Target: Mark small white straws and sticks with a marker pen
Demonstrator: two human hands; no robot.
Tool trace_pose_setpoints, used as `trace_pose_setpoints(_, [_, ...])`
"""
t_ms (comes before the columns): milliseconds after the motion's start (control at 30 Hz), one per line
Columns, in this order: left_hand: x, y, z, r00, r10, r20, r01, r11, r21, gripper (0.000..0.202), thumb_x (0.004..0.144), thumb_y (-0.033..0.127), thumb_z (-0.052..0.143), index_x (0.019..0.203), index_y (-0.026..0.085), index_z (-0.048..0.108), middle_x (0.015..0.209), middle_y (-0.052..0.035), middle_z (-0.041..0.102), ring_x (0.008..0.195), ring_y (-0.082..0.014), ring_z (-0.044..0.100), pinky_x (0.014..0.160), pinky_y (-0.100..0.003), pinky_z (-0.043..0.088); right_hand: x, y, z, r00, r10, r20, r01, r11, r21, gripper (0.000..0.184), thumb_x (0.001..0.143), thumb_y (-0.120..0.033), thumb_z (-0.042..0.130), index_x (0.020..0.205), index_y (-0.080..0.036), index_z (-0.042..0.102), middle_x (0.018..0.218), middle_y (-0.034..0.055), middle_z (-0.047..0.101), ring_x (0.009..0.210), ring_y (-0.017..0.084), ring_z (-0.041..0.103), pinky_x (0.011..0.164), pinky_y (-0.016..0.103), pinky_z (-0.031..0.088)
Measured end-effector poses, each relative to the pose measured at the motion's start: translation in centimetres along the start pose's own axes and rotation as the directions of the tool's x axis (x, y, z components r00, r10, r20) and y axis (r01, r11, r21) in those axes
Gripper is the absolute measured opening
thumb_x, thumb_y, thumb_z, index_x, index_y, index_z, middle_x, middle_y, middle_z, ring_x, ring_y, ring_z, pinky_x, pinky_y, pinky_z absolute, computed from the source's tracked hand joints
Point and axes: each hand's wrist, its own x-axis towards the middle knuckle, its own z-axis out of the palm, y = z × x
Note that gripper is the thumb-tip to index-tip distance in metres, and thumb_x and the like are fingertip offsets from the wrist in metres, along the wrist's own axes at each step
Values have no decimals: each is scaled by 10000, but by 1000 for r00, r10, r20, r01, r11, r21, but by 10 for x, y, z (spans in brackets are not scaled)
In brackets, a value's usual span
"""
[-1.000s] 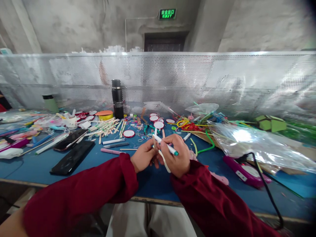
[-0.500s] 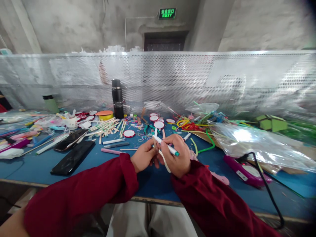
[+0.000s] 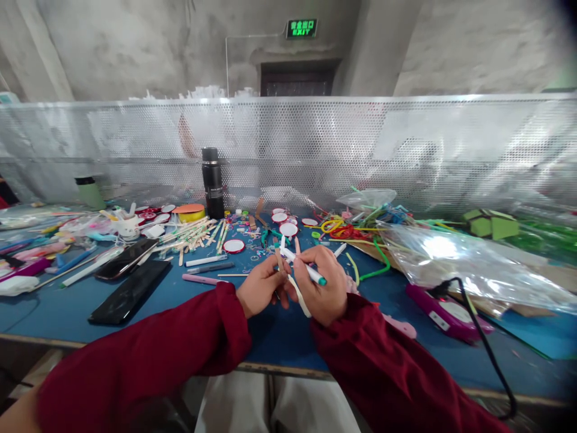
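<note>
My left hand (image 3: 262, 287) pinches a thin wooden craft stick (image 3: 279, 260), whose upper end looks greenish. Closed around a white marker (image 3: 309, 270) with a teal end, my right hand (image 3: 328, 285) is just to the right. The marker's far end lies close to the stick; whether they touch I cannot tell. A pale strip (image 3: 301, 299) slants down between the hands, and which hand holds it is unclear. Left of my hands lie a pink pen (image 3: 202, 279), a grey marker (image 3: 211, 266) and a white marker with a blue tip (image 3: 205, 260).
Craft sticks (image 3: 198, 234) and round red-rimmed discs (image 3: 234, 246) lie beyond my hands. A black bottle (image 3: 213, 186) stands at the back. Two phones, one a black phone (image 3: 130, 291), lie left. At right are plastic film (image 3: 433, 258) and a purple device (image 3: 446, 313) with a cable.
The view has shifted slightly. More of the stick's greenish end shows above my left hand. Both hands keep nearly the same place and hold.
</note>
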Motion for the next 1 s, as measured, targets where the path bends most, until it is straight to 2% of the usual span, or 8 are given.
trace_pose_setpoints(233, [1,0,0,1000,-8,9,8,1000,-19,466,838,603,650,977,196,471,670,8,686,436,-108,616,383,-185,306,-2,3,1,1000,16,9,-16,1000,8,150,926,-211,578,778,-236,578,709,-2,645,703,178,601,716,360,465])
trace_pose_setpoints(1000, [0,-2,0,1000,11,20,-11,1000,13,473,849,627,626,974,197,471,672,2,689,431,-108,607,376,-189,290,0,1,-1,1000,-2,15,2,1000,8,152,931,-212,572,782,-242,569,704,-5,649,699,179,603,728,365,465])
